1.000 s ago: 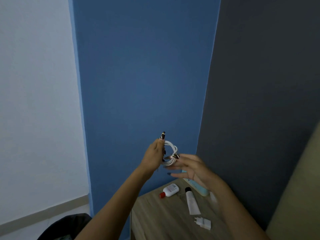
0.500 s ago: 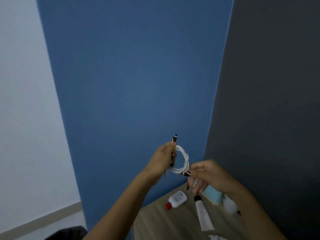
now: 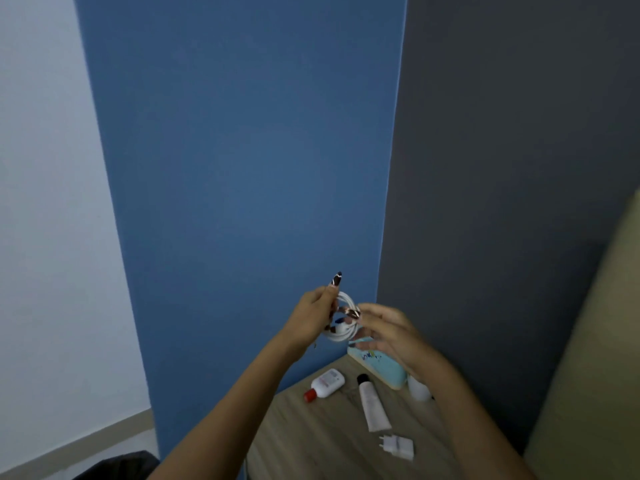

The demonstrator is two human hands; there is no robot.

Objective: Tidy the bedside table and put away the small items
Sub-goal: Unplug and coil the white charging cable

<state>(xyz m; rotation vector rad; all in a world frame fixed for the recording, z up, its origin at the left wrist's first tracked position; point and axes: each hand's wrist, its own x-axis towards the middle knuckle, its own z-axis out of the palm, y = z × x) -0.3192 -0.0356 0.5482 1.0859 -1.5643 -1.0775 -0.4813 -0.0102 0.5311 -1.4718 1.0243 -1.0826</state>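
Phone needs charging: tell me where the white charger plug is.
Head view: the white charger plug lies on the wooden bedside table, lower right of frame, just nearer the camera than the white tube.

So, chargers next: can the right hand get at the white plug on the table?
Probably not yet: the right hand and left hand are both on the coiled cable. The white plug lies uncovered on the table, nothing blocking it.

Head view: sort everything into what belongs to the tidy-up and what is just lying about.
Job: white cable in left hand, red-capped bottle, tube, charger plug, blue case, bedside table.
Lying about: dark object lower left, beige panel.
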